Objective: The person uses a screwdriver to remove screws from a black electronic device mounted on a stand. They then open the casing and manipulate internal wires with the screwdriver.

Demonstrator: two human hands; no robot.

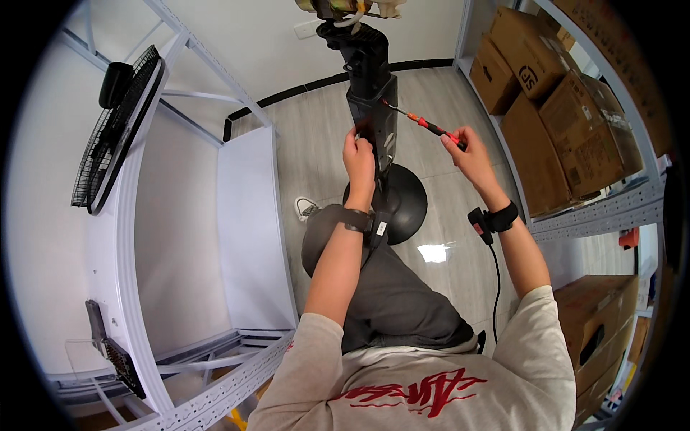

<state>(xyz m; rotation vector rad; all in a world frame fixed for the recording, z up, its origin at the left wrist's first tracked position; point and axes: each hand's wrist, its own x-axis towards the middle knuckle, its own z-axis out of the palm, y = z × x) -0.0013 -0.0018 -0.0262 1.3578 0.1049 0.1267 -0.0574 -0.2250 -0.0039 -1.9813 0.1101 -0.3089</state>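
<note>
1. Nearest sits your pale shirt (445, 373); beyond, your right hand (471, 154) grips a red-and-black screwdriver (425, 123), tip at the black column (369, 111).
2. Your left hand (359, 161) curls against that column; you cannot tell how firmly.
3. Its round base (410, 201) rests on the floor (453, 194).

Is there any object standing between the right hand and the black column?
Only the screwdriver, held in the right hand, spans that gap, its tip pointing at the black column; nothing else visible stands in the way.

Grey floor (449, 190) carries 1 round black base (408, 205).
</note>
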